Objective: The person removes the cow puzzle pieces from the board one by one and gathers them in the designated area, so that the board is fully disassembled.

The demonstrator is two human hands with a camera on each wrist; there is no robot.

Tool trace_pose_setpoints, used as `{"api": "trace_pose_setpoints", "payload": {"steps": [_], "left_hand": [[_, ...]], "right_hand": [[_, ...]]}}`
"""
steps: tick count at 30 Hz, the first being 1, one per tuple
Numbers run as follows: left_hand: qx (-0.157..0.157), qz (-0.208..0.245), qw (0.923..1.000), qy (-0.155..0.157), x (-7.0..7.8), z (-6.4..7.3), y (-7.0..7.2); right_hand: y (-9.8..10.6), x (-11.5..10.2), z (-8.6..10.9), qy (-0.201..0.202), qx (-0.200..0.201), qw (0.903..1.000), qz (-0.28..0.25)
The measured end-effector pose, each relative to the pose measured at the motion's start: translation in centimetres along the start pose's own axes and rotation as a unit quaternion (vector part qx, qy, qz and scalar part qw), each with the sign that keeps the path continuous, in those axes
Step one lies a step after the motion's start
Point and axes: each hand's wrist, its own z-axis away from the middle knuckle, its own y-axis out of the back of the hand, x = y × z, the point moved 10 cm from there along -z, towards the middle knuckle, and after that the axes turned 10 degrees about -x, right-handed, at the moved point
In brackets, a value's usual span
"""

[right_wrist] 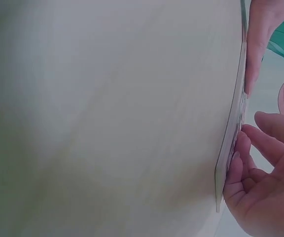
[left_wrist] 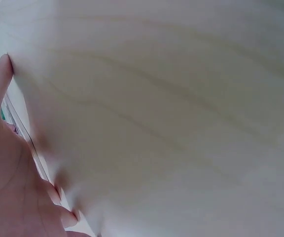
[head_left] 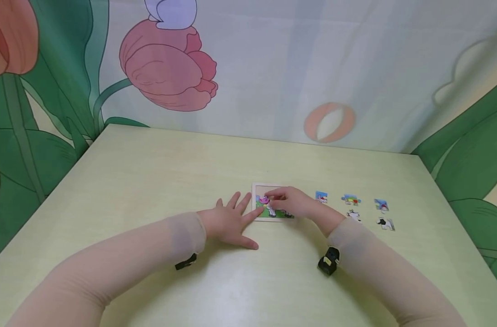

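Left hand (head_left: pixel 228 222) is held palm-down, fingers splayed, one touching the white-rimmed rectangular picture puzzle (head_left: pixel 254 202) laid on the pale-yellow table (head_left: pixel 183 172). Right hand (head_left: pixel 295 203) is arched over it, fingers bent; whether anything is gripped cannot be told.

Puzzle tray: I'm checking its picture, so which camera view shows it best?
The head view: it looks down onto the puzzle tray, though the left hand and right hand cover parts. The right wrist view catches it nearly edge-on; the left wrist view shows only slivers.
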Motion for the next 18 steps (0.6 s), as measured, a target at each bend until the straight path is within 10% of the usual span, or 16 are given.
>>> {"api": "trace_pose_setpoints", "payload": {"steps": [18], "left_hand": [[0.002,0.003,1.0000,-0.003,0.2,0.2,0.1]], "right_hand": [[1.2,1.4,-1.7,-0.022,0.016,0.9913,-0.129]]}}
